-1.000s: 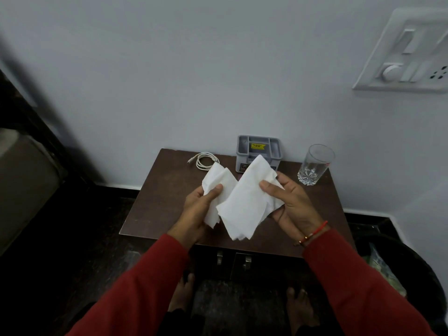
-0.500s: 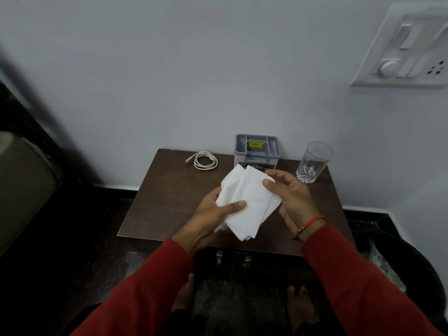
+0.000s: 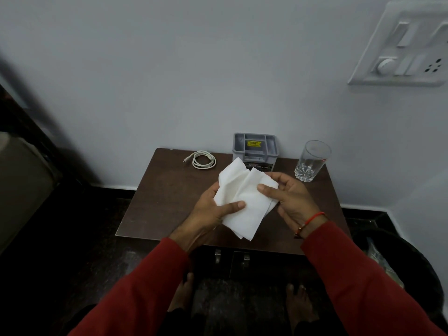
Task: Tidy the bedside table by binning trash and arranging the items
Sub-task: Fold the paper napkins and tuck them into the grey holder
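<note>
1. Tissues [image 3: 244,197], white and layered, sit up in the air above the middle of the brown bedside table [image 3: 157,202], pinched between both hands.
2. Left hand [image 3: 213,209] cradles the stack from below, thumb pressed flat across the lower front sheet: a firm hold.
3. Right hand [image 3: 288,197] closes on the right edge, thumb on top, fingers curled behind the paper.
4. At the back of the table, a grey plastic organiser [image 3: 254,147] with a yellow sticker stands against the wall, just behind the tissues.
5. Coiled white cable [image 3: 202,160] lies to its left; a clear glass [image 3: 312,161] stands upright to its right.
6. Dark bin [image 3: 412,263] sits on the floor at the table's right side, with something pale inside.
</note>
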Tool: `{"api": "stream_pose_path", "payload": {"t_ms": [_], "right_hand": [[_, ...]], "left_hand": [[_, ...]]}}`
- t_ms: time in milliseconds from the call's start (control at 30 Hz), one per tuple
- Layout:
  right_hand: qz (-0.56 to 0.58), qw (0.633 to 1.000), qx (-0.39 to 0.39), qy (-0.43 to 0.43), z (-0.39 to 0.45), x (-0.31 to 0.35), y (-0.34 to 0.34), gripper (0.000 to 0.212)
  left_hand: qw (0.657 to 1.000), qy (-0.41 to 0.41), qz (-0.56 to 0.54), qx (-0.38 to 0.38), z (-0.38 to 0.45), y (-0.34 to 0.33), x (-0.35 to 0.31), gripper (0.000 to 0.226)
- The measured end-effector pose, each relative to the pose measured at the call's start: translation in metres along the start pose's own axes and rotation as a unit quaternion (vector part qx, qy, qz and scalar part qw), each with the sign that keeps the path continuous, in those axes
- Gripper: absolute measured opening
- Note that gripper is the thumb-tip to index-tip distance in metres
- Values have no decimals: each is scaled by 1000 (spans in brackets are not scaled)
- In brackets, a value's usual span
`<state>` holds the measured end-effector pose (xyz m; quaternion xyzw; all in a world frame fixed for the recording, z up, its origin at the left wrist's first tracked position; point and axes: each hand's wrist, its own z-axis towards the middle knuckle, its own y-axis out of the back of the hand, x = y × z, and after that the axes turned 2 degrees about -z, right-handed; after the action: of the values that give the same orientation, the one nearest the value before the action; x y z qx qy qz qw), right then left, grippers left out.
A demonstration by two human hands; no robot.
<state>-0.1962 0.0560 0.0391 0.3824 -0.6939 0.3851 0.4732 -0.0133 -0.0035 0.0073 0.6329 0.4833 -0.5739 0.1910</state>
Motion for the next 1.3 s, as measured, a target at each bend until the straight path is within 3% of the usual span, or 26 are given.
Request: {"api": "stream_pose_path", "payload": {"t_ms": [167,333,533,733,833,967,1100,1300], "right_hand": [[50,999,11,-13,1,2,0,30],[22,998,12,-61,0,-3,-2,30],[28,999,-18,-35,3,-1,0,21],[-96,994,20,-50,2,8,10,30],[-82,996,-12,-26,5,16,18,24],[-72,989,-114,58,26,41,29,15],[-200,937,-243,155,70,77,41,20],[-310,893,-265,191,119,99,25,18]], "left_hand": [[999,1,-25,-43,0,-2,0,54],[998,-9,-40,-55,-2,-7,-2,41],[994,19,-83,-66,-6,-13,-7,32],[991,27,-90,-94,-2,-17,-10,36],[991,24,-89,-100,0,-18,-11,39],[987,34,-107,-117,7,-16,-12,42],[985,9,-113,-128,15,-21,-14,44],[982,-4,-155,-105,23,-27,-19,35]]}}
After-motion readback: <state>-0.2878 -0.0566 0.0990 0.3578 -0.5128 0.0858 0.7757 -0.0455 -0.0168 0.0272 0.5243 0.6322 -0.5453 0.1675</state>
